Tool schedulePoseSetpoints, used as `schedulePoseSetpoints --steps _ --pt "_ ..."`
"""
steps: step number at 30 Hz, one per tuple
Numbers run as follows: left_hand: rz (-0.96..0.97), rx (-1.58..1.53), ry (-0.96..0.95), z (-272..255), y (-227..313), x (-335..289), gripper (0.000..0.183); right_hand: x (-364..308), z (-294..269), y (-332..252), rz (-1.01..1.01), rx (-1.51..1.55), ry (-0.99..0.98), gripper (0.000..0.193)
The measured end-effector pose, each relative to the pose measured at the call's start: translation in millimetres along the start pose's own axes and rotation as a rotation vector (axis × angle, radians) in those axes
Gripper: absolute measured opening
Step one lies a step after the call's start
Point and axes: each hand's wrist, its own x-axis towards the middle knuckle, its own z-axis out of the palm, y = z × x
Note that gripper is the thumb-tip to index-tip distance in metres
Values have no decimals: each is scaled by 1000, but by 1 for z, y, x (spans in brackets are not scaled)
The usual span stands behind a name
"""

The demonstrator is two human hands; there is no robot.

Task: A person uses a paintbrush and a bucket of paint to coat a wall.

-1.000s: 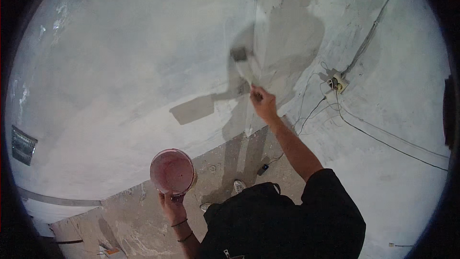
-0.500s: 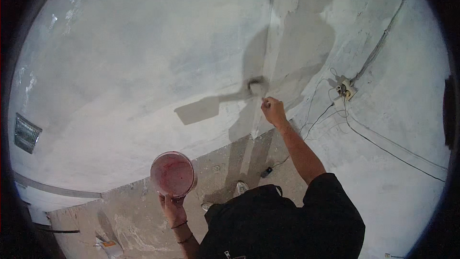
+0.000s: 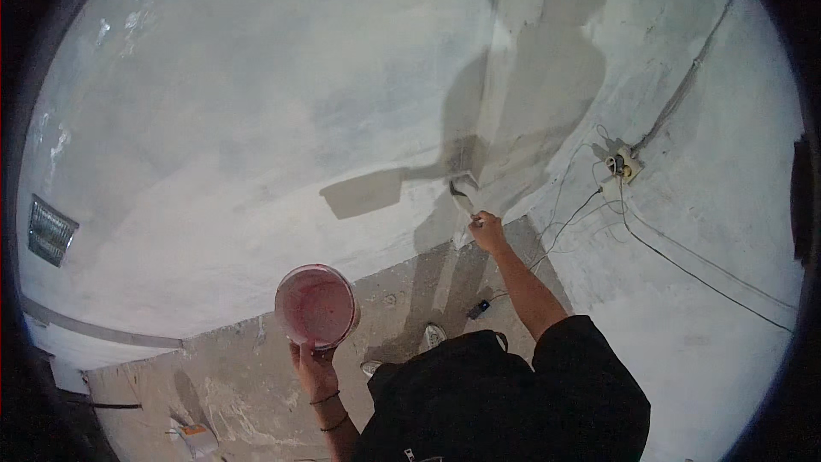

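Note:
My left hand grips a round reddish-pink bucket near its lower rim, its open mouth facing up toward me. The inside looks smeared with pink; how much it holds I cannot tell. In the closed fingers of my right hand is a paintbrush with a pale handle and a dark head. The brush points up and left, at the pale wall close to the corner. Whether its bristles touch the surface is unclear.
A socket box with loose wires hangs on the right wall. On the floor, a small black plug or adapter lies by my shoes, and a white container stands at lower left. A lit lamp panel is far left.
My right hand has come down along the corner with the brush, which now shows more sharply. The bucket stays in my left hand, with the view shifted slightly.

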Motion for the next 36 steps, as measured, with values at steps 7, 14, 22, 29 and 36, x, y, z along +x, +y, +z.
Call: schedulePoseSetpoints --steps 7,14,22,29,36 --pt "32 -48 96 -9 5 -10 39 13 -6 -137 570 1071 223 28" --pt "-17 26 48 0 2 4 38 -1 33 -269 199 1060 -450 22" --pt "-13 -35 15 9 6 5 41 36 -42 -161 521 801 -51 25" --pt "-53 22 37 -9 -5 2 41 17 37 -139 507 893 449 20" --pt "102 148 24 -27 -11 3 41 -12 60 -277 349 981 -615 25"
